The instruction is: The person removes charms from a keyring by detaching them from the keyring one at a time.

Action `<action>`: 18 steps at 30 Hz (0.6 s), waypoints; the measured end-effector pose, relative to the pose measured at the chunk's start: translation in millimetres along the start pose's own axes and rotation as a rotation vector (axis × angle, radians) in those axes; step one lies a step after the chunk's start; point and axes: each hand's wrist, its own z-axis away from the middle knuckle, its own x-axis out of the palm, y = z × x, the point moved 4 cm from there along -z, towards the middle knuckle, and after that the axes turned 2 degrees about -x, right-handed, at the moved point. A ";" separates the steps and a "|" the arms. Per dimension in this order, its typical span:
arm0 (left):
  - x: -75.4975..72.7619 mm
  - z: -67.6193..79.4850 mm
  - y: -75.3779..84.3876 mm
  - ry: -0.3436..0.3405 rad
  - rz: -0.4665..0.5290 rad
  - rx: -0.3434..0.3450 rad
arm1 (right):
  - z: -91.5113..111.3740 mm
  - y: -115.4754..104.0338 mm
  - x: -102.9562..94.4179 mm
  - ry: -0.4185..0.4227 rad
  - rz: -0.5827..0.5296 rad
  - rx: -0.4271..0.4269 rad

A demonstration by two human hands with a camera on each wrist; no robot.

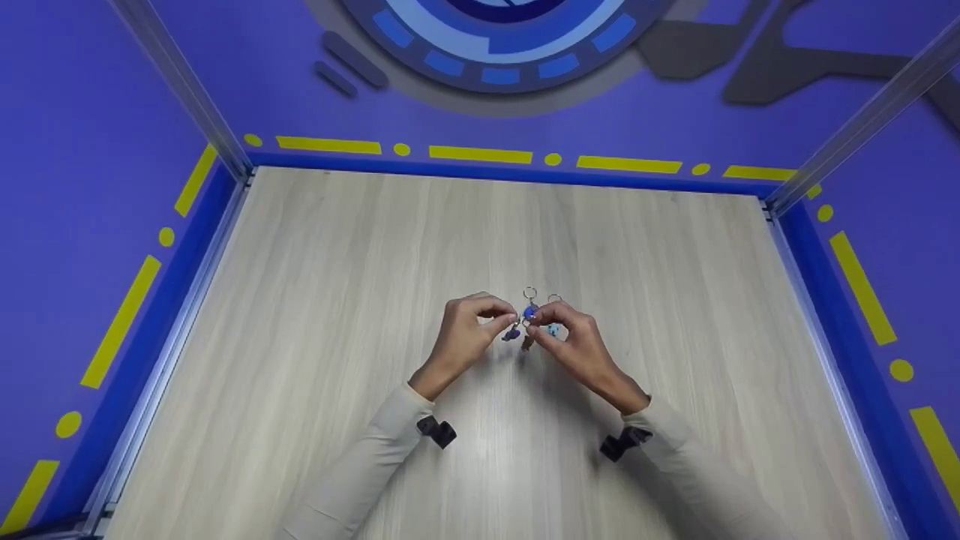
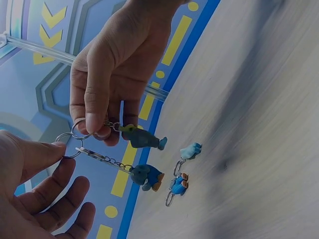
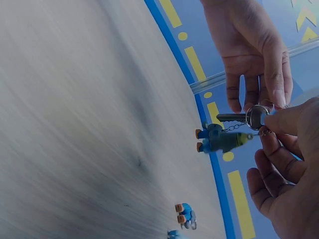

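Observation:
My left hand [image 1: 466, 334] pinches a split ring [image 2: 62, 144] between thumb and index finger. From it hang a metal key [image 3: 232, 118] and a chain with a small blue elephant figure [image 2: 144, 177]. My right hand [image 1: 583, 346] pinches a second ring [image 2: 79, 128], whose short chain carries a grey-green figure [image 2: 142, 137] with a yellow-green top. The two rings overlap right at the fingertips; I cannot tell whether they are linked. Both hands are held close together above the table, other left fingers [image 2: 62, 199] loosely spread.
On the wooden table [image 1: 360, 247], just beyond the hands, lie a blue figure keychain [image 2: 179, 184] and a light-blue figure keychain [image 2: 190, 151], each with its own ring. Blue panels with yellow marks [image 1: 480, 154] wall the table at back and sides.

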 end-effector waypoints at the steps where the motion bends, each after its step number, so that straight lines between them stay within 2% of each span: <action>1: -0.2 0.1 0.0 0.000 -0.002 0.000 | -0.2 -0.6 -0.3 0.003 -0.007 0.005; 5: -0.6 0.9 -1.2 0.000 -0.005 -0.005 | -1.0 -3.6 -0.3 0.021 -0.027 0.005; 11: 0.1 2.0 -1.6 -0.020 0.005 -0.013 | -1.6 -6.9 0.0 0.062 -0.022 -0.040; 18: 0.4 2.4 0.0 -0.013 0.007 -0.014 | -3.4 -8.5 -3.9 0.048 -0.021 -0.075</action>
